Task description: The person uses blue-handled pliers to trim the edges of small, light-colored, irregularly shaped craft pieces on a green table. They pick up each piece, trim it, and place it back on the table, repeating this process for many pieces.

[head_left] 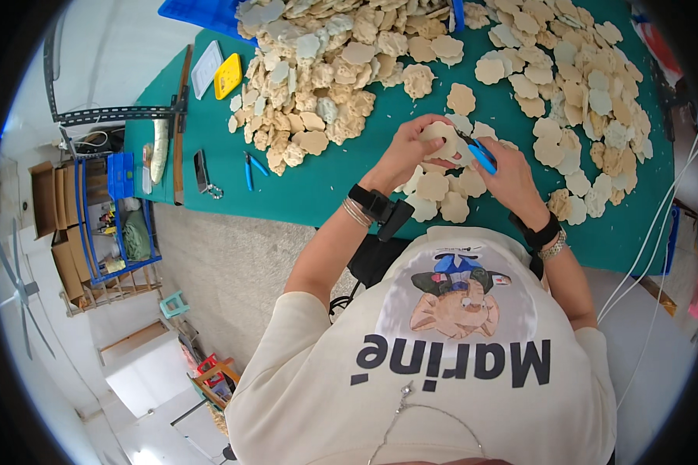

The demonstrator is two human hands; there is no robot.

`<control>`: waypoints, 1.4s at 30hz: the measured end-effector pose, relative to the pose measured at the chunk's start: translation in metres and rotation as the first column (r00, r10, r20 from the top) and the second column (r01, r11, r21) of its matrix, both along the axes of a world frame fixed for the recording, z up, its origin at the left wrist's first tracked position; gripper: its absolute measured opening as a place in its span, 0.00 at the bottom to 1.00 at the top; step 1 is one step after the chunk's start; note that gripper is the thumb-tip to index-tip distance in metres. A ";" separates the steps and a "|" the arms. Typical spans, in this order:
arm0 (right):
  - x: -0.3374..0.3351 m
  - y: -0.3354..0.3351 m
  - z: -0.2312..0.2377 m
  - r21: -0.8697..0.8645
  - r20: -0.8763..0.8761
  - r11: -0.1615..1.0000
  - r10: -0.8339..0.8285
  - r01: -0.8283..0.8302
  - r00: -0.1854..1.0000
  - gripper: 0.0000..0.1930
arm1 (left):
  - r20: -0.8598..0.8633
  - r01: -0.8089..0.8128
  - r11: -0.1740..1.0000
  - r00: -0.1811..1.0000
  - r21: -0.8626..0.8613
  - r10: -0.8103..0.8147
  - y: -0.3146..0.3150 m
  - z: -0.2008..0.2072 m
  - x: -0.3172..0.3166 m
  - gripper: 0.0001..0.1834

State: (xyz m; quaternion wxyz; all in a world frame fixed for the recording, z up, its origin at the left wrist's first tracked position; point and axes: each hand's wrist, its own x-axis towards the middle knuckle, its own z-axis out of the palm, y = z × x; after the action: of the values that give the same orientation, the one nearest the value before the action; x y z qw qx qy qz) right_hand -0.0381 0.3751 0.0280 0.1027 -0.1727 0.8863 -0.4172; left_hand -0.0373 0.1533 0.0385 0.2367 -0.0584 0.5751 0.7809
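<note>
My left hand (402, 153) pinches a cream, scallop-edged flat piece (439, 138) between thumb and fingers. Closed around blue-handled cutting pliers (483, 158), my right hand (512, 177) brings their jaws up against the right edge of that piece. Whether the jaws are closed on it is too small to tell. Beneath and in front of both hands, several similar cream pieces (432, 186) lie on the green tabletop (302, 198), close to my body. A single tan piece (461, 99) rests just beyond my hands.
A large heap of scalloped pieces (310, 85) spills from a blue crate (202, 14) at the far left; another heap (589, 93) covers the right. Left on the table are a second pair of blue pliers (250, 172), a phone (201, 167), a yellow tray (228, 76) and a white tray (206, 68).
</note>
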 end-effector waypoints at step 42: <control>-0.033 0.029 -0.058 -0.095 0.072 0.987 -0.122 0.128 0.990 0.18 | -0.157 -0.324 0.932 0.941 -0.165 0.299 -0.044 -0.065 -0.041 0.14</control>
State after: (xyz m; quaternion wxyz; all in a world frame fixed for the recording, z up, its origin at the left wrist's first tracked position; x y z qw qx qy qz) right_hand -0.0710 0.4043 -0.0296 0.0969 -0.1079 0.8696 -0.4721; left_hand -0.0782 0.1095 -0.0266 0.0653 -0.1206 0.6437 0.7529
